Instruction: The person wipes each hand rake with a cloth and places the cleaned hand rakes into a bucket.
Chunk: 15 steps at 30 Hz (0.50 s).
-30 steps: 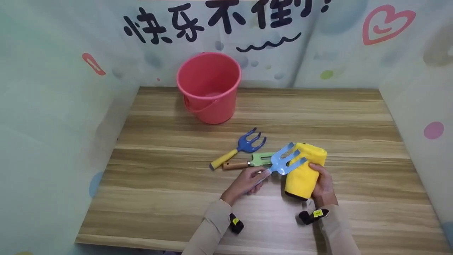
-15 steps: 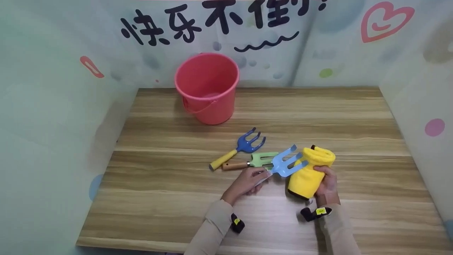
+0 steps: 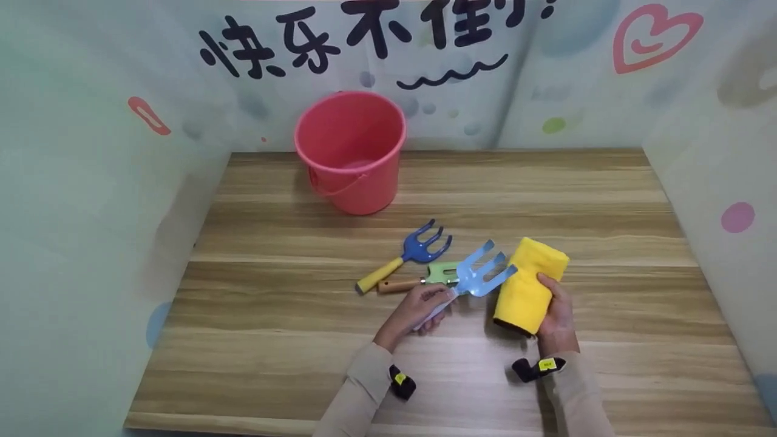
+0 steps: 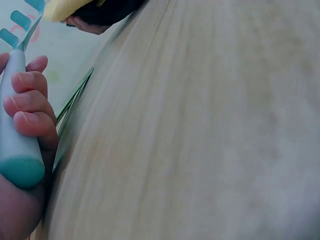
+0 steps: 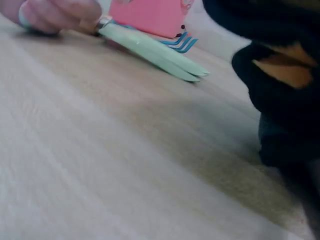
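Observation:
My left hand [image 3: 419,312] grips a light-blue garden hand fork [image 3: 470,280] by its pale handle, tines up and to the right. In the left wrist view, fingers curl round the handle [image 4: 17,125], which has a teal end. My right hand [image 3: 557,315] holds a folded yellow cloth item [image 3: 529,288] with a dark lower edge; its exact kind is unclear. The right wrist view shows its dark opening [image 5: 285,100]. Fork tines overlap the yellow item's left edge in the head view; whether they touch I cannot tell.
A green garden fork [image 3: 440,272] with a wooden handle lies on the wooden table [image 3: 273,364], partly covered by the light-blue one. Beyond it is a dark-blue hand fork [image 3: 419,249] with a yellow handle. A pink bucket [image 3: 367,191] stands upright near the back wall.
The yellow item has tilted and shifted about in my right hand. My left hand and the light-blue fork have moved slightly left in the head view, which itself shifted a little.

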Available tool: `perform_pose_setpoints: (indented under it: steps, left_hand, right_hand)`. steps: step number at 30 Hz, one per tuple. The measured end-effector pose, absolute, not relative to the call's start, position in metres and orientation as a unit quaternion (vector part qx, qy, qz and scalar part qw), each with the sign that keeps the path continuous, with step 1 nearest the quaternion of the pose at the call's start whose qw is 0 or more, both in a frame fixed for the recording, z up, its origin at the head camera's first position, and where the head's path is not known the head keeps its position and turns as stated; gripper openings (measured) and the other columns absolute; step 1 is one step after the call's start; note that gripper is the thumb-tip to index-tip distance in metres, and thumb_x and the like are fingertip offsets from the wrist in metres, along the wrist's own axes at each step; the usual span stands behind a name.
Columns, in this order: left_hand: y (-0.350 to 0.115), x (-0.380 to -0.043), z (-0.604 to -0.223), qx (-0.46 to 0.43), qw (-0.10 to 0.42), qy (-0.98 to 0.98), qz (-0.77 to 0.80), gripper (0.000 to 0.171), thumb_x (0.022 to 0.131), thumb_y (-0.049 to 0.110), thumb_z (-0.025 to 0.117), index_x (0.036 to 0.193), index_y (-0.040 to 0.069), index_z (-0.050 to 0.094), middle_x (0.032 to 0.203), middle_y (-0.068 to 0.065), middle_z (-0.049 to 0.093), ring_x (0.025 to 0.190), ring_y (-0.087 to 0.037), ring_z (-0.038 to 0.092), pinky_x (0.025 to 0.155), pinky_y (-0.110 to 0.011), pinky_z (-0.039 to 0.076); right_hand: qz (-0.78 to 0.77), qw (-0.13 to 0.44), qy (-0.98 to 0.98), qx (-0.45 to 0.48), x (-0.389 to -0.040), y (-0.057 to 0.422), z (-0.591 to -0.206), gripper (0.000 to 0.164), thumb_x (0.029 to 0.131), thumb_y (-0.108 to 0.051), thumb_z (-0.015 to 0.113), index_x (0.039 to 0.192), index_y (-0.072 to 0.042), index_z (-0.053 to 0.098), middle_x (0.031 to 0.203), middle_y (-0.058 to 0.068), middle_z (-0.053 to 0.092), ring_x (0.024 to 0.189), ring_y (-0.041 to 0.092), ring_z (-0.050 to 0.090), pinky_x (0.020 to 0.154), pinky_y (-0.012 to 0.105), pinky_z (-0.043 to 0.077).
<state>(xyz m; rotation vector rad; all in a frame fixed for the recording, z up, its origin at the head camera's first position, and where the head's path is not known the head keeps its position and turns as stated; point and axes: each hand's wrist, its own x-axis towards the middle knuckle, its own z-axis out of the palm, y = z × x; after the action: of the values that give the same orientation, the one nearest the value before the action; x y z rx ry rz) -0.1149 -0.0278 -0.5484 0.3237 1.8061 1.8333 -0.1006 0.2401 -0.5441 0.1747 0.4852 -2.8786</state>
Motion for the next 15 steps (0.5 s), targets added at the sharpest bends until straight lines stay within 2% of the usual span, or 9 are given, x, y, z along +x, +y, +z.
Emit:
perform_pose_setpoints:
  steps: [3, 8, 12, 15]
  left_hand:
    - [-0.028, -0.114, -0.548, 0.143, 0.263, 0.665, 0.685, 0.041, 0.094, 0.035, 0.053, 0.102, -0.005, 0.062, 0.054, -0.001, 0.052, 0.037, -0.009, 0.042, 0.031, -0.023, 0.034]
    - [-0.026, -0.114, -0.548, 0.160, 0.268, 0.673, 0.671, 0.039, 0.093, 0.034, 0.055, 0.100, -0.003, 0.064, 0.055, -0.001, 0.054, 0.040, -0.011, 0.045, 0.034, -0.023, 0.036]
    - [-0.026, -0.113, -0.547, 0.152, 0.276, 0.677, 0.666, 0.038, 0.092, 0.036, 0.057, 0.097, -0.001, 0.065, 0.054, 0.000, 0.054, 0.040, -0.013, 0.046, 0.034, -0.023, 0.036]
    - [-0.027, -0.113, -0.547, 0.138, 0.286, 0.675, 0.666, 0.038, 0.091, 0.038, 0.057, 0.095, 0.001, 0.065, 0.054, -0.001, 0.053, 0.040, -0.012, 0.045, 0.034, -0.023, 0.035]
  right_hand:
    - [-0.940, 0.180, 0.270, 0.104, -0.100, 0.238, -0.541, 0.015, 0.098, -0.013, 0.041, 0.111, -0.007, 0.047, 0.101, 0.010, 0.066, 0.093, 0.024, 0.066, 0.081, 0.038, 0.055]
    - [-0.851, 0.303, 0.416, 0.106, -0.101, 0.233, -0.539, 0.018, 0.097, -0.018, 0.049, 0.113, -0.012, 0.049, 0.101, 0.006, 0.067, 0.091, 0.020, 0.066, 0.082, 0.037, 0.055]
    - [-0.814, 0.342, 0.455, 0.112, -0.101, 0.227, -0.540, 0.036, 0.092, -0.013, 0.057, 0.124, -0.013, 0.042, 0.104, 0.006, 0.065, 0.091, 0.022, 0.066, 0.082, 0.038, 0.055]
    - [-0.810, 0.349, 0.457, 0.120, -0.102, 0.223, -0.541, 0.050, 0.089, -0.009, 0.060, 0.132, -0.012, 0.034, 0.105, 0.007, 0.065, 0.091, 0.023, 0.066, 0.082, 0.039, 0.055]
